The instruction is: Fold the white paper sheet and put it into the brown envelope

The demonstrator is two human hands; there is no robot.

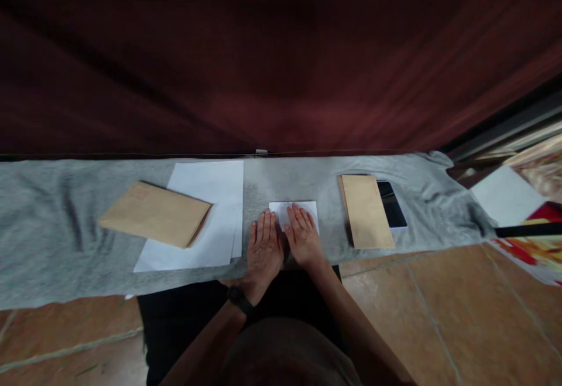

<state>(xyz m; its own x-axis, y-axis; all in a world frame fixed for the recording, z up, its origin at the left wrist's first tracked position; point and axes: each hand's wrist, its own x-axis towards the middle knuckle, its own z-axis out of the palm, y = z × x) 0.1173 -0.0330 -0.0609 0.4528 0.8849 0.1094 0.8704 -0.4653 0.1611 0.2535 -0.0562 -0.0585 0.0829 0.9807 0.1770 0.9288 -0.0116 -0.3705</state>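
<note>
A small folded white paper (293,210) lies on a grey cloth (65,222) spread over the floor in front of me. My left hand (264,246) and my right hand (302,235) both rest flat on the paper's near part, fingers stretched out and side by side. A dark watch band sits on my left wrist. Most of the paper's near half is hidden under my hands.
Left of my hands a brown envelope (156,214) lies on white sheets (206,213). To the right a stack of brown envelopes (366,210) partly covers a dark phone (392,204). A dark red curtain hangs behind; tiled floor (461,310) and papers lie at right.
</note>
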